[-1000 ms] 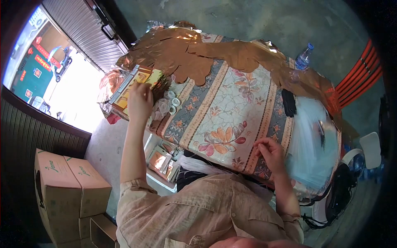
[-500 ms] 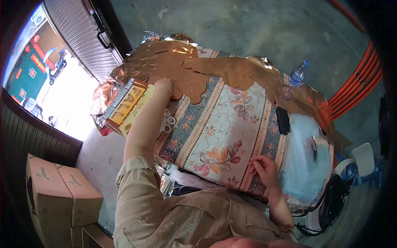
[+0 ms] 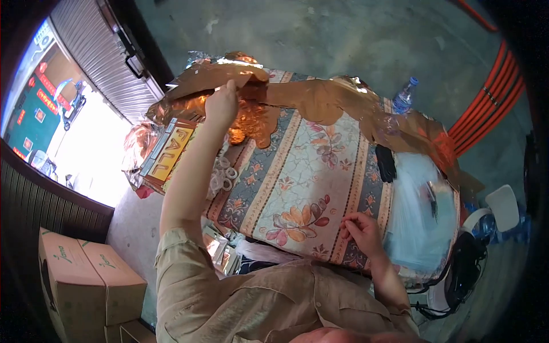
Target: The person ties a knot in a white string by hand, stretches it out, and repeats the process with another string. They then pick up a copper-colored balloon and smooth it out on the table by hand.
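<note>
At the far left of the table, my left hand (image 3: 223,106) grips the edge of a copper-coloured foil sheet (image 3: 209,75), lifting it so that shiny orange foil shows beneath. A box printed FALL (image 3: 174,150) lies left of my forearm, and white rings (image 3: 223,174) sit beside it. Near the table's front edge, my right hand (image 3: 363,231) hovers over or rests on the floral tablecloth (image 3: 311,183). Its fingers are pressed together, and anything between them is too small to make out.
Clear plastic bags (image 3: 420,211) and a black bundle (image 3: 386,163) lie on the right side. A water bottle (image 3: 405,96) stands at the back right. Cardboard boxes (image 3: 91,274) are on the floor at left, a white chair (image 3: 502,208) at right.
My left hand has moved up and away, raising the foil sheet's edge and uncovering shinier foil. My right hand keeps nearly the same pose. The view has shifted slightly.
</note>
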Action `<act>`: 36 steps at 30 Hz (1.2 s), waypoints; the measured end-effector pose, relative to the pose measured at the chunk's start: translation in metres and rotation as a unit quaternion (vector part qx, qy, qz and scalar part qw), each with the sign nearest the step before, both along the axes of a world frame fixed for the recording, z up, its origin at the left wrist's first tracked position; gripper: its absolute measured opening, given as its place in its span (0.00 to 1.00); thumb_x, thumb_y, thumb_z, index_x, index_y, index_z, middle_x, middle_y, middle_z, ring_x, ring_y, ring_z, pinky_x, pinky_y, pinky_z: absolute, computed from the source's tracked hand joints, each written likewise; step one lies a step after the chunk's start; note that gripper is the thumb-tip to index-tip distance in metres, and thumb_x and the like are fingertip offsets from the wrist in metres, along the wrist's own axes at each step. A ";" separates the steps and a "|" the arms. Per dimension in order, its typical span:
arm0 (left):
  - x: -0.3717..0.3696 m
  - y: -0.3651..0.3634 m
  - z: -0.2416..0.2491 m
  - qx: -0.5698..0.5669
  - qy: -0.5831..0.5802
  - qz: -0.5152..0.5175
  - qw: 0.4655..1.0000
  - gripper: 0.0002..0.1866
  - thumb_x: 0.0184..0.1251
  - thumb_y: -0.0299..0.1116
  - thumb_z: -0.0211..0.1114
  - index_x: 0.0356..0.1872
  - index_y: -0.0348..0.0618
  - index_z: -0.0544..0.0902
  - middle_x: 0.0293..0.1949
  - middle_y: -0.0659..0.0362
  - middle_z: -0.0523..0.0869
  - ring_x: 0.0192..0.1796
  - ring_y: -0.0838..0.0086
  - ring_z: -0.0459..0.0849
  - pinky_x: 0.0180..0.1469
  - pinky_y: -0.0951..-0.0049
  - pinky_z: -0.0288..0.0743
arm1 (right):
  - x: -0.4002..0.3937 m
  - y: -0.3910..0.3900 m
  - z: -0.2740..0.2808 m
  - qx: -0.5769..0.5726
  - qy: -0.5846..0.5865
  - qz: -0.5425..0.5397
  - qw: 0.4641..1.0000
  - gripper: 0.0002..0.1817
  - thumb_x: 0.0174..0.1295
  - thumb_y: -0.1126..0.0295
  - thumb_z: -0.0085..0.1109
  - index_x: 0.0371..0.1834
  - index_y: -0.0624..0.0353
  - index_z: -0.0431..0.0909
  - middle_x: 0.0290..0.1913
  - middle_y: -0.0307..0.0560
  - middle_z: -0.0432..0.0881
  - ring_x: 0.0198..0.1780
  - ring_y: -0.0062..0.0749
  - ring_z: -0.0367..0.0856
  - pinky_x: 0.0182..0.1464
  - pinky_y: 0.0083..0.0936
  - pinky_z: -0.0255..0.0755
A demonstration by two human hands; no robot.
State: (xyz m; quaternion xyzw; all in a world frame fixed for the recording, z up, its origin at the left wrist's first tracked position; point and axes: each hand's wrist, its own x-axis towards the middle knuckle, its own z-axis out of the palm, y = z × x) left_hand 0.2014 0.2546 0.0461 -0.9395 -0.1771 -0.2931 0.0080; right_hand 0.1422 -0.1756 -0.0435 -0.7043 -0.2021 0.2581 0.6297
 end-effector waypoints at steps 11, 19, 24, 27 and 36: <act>-0.096 -0.226 0.008 0.128 0.065 -0.351 0.925 0.13 0.50 0.28 0.57 0.40 0.43 0.73 0.31 0.59 0.76 0.29 0.70 0.80 0.23 0.72 0.73 | 0.004 0.001 0.016 0.217 0.136 -0.088 0.963 0.20 0.67 0.66 0.46 0.59 0.60 0.61 0.45 0.48 0.76 0.39 0.30 0.79 0.41 0.27 0.74; -0.148 -0.306 -0.007 -0.102 0.171 -0.478 0.856 0.20 0.55 0.33 0.60 0.50 0.41 0.72 0.34 0.53 0.79 0.35 0.65 0.81 0.32 0.68 0.76 | 0.023 -0.018 0.031 0.079 -0.041 -0.070 0.994 0.37 0.52 0.72 0.60 0.65 0.61 0.51 0.60 0.45 0.64 0.60 0.29 0.62 0.61 0.28 0.58; -0.129 -0.259 -0.009 -0.176 0.215 -0.392 0.877 0.23 0.56 0.41 0.63 0.52 0.44 0.74 0.42 0.51 0.80 0.43 0.56 0.79 0.45 0.62 0.73 | 0.034 -0.037 0.009 -0.007 -0.079 -0.028 0.996 0.38 0.53 0.77 0.57 0.66 0.61 0.48 0.44 0.43 0.72 0.39 0.24 0.72 0.39 0.22 0.67; -0.112 -0.202 -0.043 0.017 0.145 -0.314 0.938 0.26 0.56 0.43 0.61 0.55 0.44 0.71 0.52 0.51 0.76 0.53 0.56 0.73 0.51 0.57 0.70 | 0.028 -0.047 0.018 -0.046 -0.015 0.005 0.999 0.43 0.53 0.78 0.58 0.69 0.58 0.43 0.34 0.40 0.75 0.27 0.21 0.74 0.27 0.19 0.70; -0.159 -0.191 -0.062 0.008 0.208 -0.227 0.951 0.25 0.55 0.46 0.61 0.53 0.43 0.75 0.51 0.49 0.76 0.52 0.58 0.73 0.51 0.63 0.70 | 0.009 -0.041 0.053 -0.312 -0.539 -0.049 0.780 0.38 0.51 0.68 0.62 0.66 0.54 0.55 0.54 0.55 0.69 0.57 0.46 0.68 0.54 0.33 0.66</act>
